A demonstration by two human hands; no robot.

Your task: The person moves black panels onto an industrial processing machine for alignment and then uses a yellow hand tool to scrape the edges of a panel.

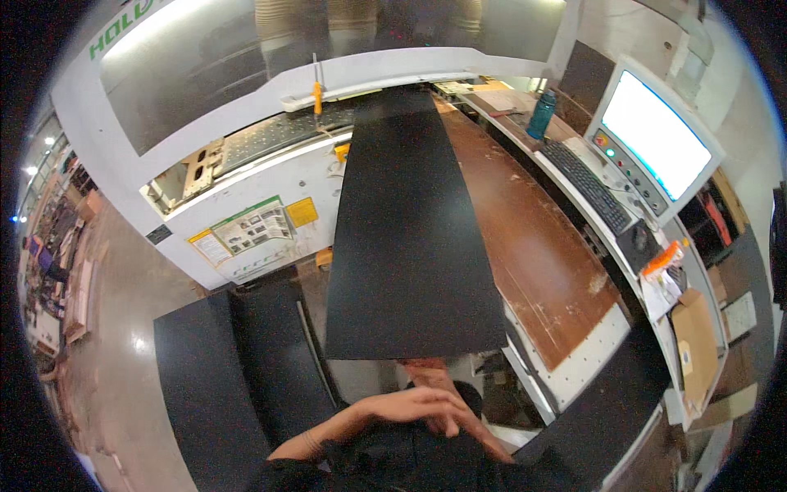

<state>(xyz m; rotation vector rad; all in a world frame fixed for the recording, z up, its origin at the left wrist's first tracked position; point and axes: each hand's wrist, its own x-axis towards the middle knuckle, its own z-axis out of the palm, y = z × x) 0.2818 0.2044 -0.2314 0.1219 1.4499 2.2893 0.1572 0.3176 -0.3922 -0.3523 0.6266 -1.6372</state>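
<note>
A long black panel stretches from just in front of me to the white machine, lying partly over the brown machine bed. My right hand sits at the panel's near edge, fingers tucked under it. My left hand comes in from the lower left and lies across my right hand, just below the panel's edge. Whether my left hand grips anything is hidden by the overlap.
Stacked black panels lie low at my left, and another dark board at lower right. A lit monitor, a keyboard and a teal bottle stand to the right. An orange-handled tool rests on the machine. A cardboard box sits at far right.
</note>
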